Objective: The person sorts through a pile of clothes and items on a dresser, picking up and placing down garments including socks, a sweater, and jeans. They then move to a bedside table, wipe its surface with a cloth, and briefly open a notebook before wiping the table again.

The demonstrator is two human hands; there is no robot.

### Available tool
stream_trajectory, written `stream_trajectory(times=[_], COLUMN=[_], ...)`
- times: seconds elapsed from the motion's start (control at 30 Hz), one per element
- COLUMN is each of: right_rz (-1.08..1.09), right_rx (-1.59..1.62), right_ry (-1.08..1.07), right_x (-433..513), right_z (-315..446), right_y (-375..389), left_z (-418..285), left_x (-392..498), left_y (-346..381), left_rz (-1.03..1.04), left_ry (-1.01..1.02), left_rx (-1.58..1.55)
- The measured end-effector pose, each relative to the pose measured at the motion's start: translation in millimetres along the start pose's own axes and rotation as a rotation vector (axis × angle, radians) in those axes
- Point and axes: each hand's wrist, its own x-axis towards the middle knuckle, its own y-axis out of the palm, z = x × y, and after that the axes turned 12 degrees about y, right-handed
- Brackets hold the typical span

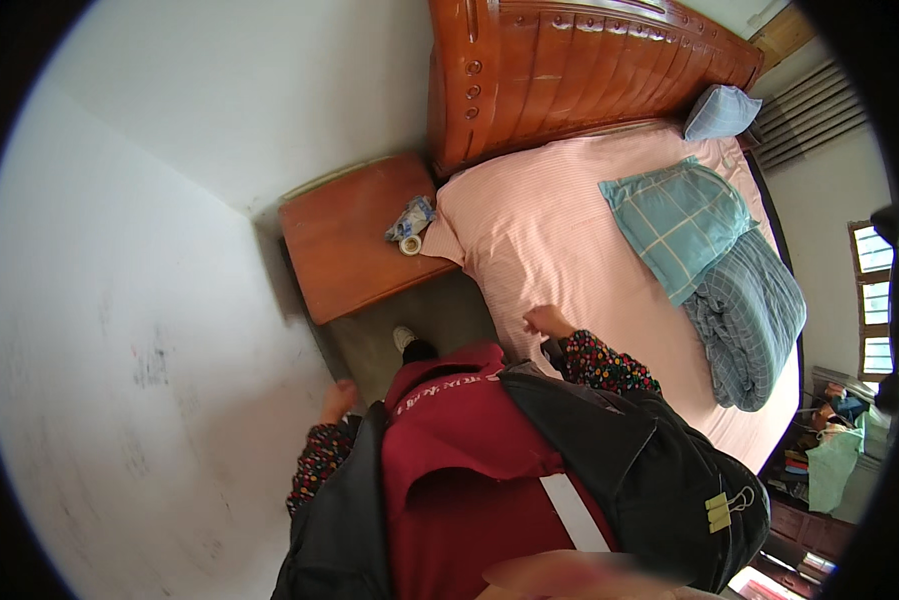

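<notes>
My right hand (548, 321), loosely curled with nothing visible in it, is over the near side of a bed; whether it touches the pink striped bedsheet (569, 232) I cannot tell. Close to the white wall (156, 300) is my left hand (339, 399), small and blurred, its fingers partly hidden. Ahead of me a reddish-brown wooden bedside table (352, 240) bears a crumpled blue-and-white packet (413, 217) and a roll of tape (410, 244). A corner of the bedsheet hangs onto the tabletop beside the roll.
A carved wooden headboard (592, 75) rises behind the bed. On the sheet lie a teal checked pillow (678, 217), a folded grey checked quilt (749, 322) and a light blue pillow (722, 112). My shoe (403, 337) is on the floor (449, 304) between bed and wall.
</notes>
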Motion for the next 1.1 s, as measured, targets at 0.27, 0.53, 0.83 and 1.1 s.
stream_trajectory(times=[0.27, 0.53, 0.83, 1.1], right_rz=[-0.098, -0.207, -0.5, 0.151], right_rx=[0.159, -0.156, -0.993, 0.391], right_ry=[-0.202, -0.122, -0.485, -0.376], right_x=[73, 159, 213, 188], right_z=[146, 227, 288, 307], right_y=[27, 76, 79, 36], left_z=[-61, -87, -71, -114], left_x=[94, 37, -36, 31], left_y=[-94, -34, -18, -56], left_rz=[-0.15, 0.015, 0.047, 0.059], left_ry=[0.136, -0.039, -0.485, -0.273], left_rx=[0.043, 0.009, -0.305, -0.233])
